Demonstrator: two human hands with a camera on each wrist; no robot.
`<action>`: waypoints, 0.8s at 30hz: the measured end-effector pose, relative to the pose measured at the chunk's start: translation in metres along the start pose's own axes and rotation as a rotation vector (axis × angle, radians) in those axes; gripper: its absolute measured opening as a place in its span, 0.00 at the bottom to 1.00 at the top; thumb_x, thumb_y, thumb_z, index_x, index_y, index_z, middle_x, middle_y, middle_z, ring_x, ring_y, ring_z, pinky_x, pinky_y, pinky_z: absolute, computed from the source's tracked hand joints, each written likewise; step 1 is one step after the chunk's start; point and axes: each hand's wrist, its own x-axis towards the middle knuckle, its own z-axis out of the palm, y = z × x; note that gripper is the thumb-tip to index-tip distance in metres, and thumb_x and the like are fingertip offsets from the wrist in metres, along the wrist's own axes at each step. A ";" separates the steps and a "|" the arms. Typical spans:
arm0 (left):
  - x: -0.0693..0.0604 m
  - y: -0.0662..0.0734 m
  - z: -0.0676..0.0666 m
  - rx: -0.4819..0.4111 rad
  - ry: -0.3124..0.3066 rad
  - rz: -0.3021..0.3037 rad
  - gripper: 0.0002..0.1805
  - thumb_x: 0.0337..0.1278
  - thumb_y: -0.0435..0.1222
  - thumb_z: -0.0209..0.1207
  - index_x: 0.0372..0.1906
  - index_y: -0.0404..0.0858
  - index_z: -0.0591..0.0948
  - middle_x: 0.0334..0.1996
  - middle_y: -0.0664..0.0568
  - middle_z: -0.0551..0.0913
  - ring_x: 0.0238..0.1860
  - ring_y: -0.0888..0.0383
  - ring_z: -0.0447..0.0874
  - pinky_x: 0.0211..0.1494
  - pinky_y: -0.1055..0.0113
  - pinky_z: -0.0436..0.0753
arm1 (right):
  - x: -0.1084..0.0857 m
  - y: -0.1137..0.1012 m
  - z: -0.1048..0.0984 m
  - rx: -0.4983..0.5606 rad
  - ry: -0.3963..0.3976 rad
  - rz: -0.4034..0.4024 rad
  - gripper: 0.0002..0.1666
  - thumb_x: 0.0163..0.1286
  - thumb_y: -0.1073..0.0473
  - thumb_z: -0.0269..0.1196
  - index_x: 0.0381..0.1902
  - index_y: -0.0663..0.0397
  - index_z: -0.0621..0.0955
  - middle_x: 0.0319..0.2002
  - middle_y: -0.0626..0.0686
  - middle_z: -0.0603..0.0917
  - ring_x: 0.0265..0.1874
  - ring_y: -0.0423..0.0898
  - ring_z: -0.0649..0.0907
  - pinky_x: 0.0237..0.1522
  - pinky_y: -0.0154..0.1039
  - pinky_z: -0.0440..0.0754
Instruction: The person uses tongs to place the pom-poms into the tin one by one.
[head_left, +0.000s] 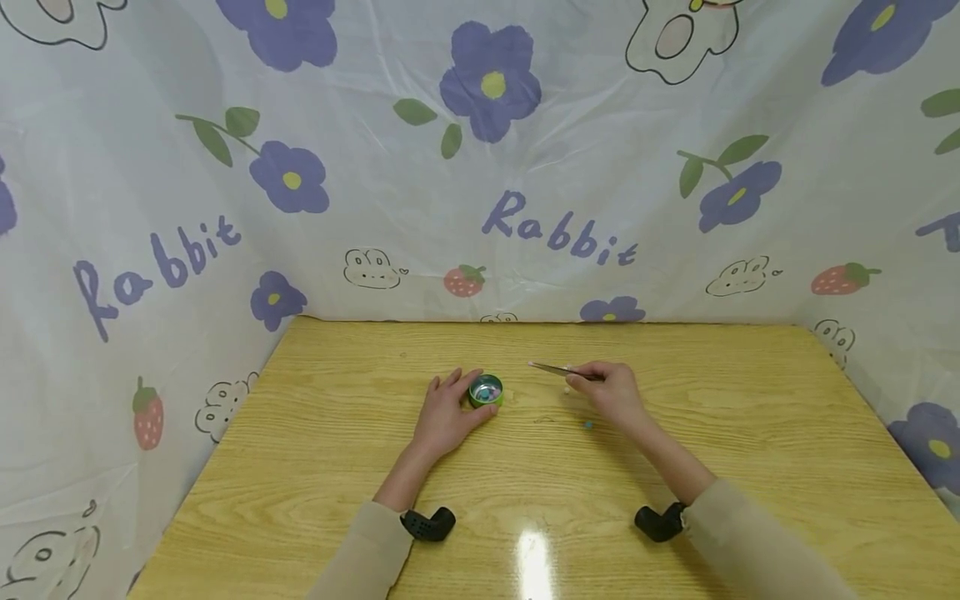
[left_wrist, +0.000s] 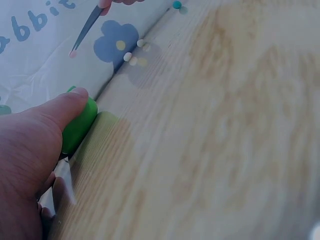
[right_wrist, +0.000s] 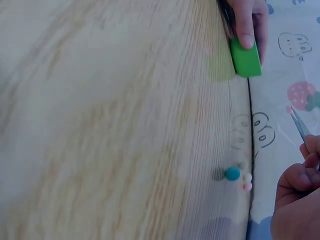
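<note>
Where the pale wood-grain tabletop (head_left: pixel 300 475) ends on its far side, a white cloth (head_left: pixel 405 200) rises behind it and wraps round to the left and right, printed with purple flowers, strawberries, rabbit heads and the word "Rabbit". I see a bright patch of light reflected on the near part of the table.

From my head view, the tweezers (head_left: pixel 558 370) are right of centre on the far half, their long axis running mostly left to right. Their tips point left and slightly to the far side, and both wrist views show them raised off the wood. My right hand (head_left: pixel 617 398) pinches them toward their right end, fingers closed, and a pink bead (left_wrist: pixel 73 54) sits at the tips.

To their left, a round green container (head_left: pixel 487 403) stands upright, open at the top, with small beads inside. My left hand (head_left: pixel 447 415) curls round its left side, thumb and fingers spread to the container's width and touching it. Between the container and my right forearm, a blue bead (head_left: pixel 588 424) and a white bead (head_left: pixel 567 390) lie loose on the table.
</note>
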 end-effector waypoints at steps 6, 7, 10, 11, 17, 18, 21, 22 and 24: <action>-0.001 0.001 -0.001 -0.013 -0.009 -0.004 0.39 0.61 0.51 0.70 0.74 0.42 0.74 0.70 0.35 0.72 0.76 0.41 0.62 0.80 0.43 0.47 | -0.003 -0.006 0.012 0.031 -0.031 -0.005 0.10 0.70 0.66 0.69 0.42 0.72 0.88 0.48 0.66 0.87 0.45 0.56 0.87 0.32 0.28 0.80; -0.001 0.002 -0.001 -0.016 -0.008 0.000 0.38 0.61 0.51 0.70 0.74 0.42 0.74 0.70 0.35 0.72 0.76 0.40 0.62 0.80 0.42 0.47 | -0.004 -0.007 0.014 0.026 -0.033 -0.005 0.09 0.70 0.66 0.69 0.42 0.71 0.88 0.48 0.66 0.87 0.49 0.58 0.86 0.34 0.28 0.80; -0.001 0.003 -0.002 -0.021 -0.003 0.008 0.38 0.61 0.51 0.70 0.73 0.41 0.75 0.69 0.34 0.73 0.75 0.40 0.63 0.80 0.41 0.49 | -0.006 -0.007 0.018 0.016 -0.048 -0.009 0.08 0.69 0.67 0.69 0.41 0.69 0.89 0.44 0.63 0.88 0.63 0.62 0.79 0.34 0.28 0.79; -0.001 0.003 -0.002 -0.019 0.000 0.012 0.38 0.61 0.51 0.70 0.73 0.41 0.75 0.69 0.34 0.73 0.75 0.39 0.63 0.79 0.41 0.49 | -0.007 -0.007 0.019 0.013 -0.052 -0.011 0.07 0.69 0.68 0.69 0.41 0.69 0.89 0.42 0.61 0.88 0.64 0.62 0.78 0.32 0.29 0.77; -0.001 0.002 -0.001 -0.016 0.002 0.007 0.38 0.61 0.51 0.70 0.73 0.41 0.75 0.70 0.35 0.73 0.75 0.40 0.63 0.80 0.41 0.48 | -0.009 -0.005 0.026 0.012 -0.053 -0.026 0.06 0.67 0.68 0.70 0.40 0.68 0.89 0.29 0.52 0.87 0.25 0.44 0.77 0.23 0.31 0.68; -0.001 0.001 -0.001 -0.016 0.001 0.005 0.38 0.61 0.51 0.70 0.73 0.42 0.74 0.70 0.35 0.73 0.75 0.40 0.63 0.80 0.41 0.48 | -0.009 -0.005 0.027 0.016 -0.055 -0.026 0.06 0.67 0.68 0.70 0.40 0.68 0.89 0.29 0.51 0.87 0.21 0.42 0.72 0.22 0.31 0.68; -0.001 0.001 -0.001 -0.015 0.002 0.005 0.38 0.61 0.50 0.71 0.73 0.42 0.74 0.70 0.35 0.73 0.76 0.41 0.63 0.80 0.42 0.47 | -0.011 -0.005 0.029 0.017 -0.068 -0.036 0.06 0.67 0.68 0.70 0.40 0.68 0.89 0.28 0.52 0.87 0.20 0.40 0.71 0.22 0.32 0.68; -0.001 0.001 -0.001 -0.014 0.002 0.005 0.38 0.61 0.50 0.71 0.73 0.42 0.74 0.70 0.35 0.73 0.76 0.41 0.63 0.80 0.42 0.47 | -0.010 -0.005 0.029 0.014 -0.070 -0.035 0.06 0.67 0.68 0.69 0.40 0.67 0.90 0.28 0.52 0.87 0.20 0.40 0.70 0.22 0.32 0.68; -0.001 0.001 -0.001 -0.014 0.002 0.004 0.38 0.61 0.51 0.71 0.73 0.42 0.74 0.70 0.35 0.73 0.75 0.40 0.63 0.80 0.42 0.48 | -0.011 -0.005 0.030 0.007 -0.075 -0.030 0.06 0.68 0.67 0.69 0.40 0.66 0.90 0.27 0.53 0.86 0.19 0.40 0.68 0.22 0.32 0.67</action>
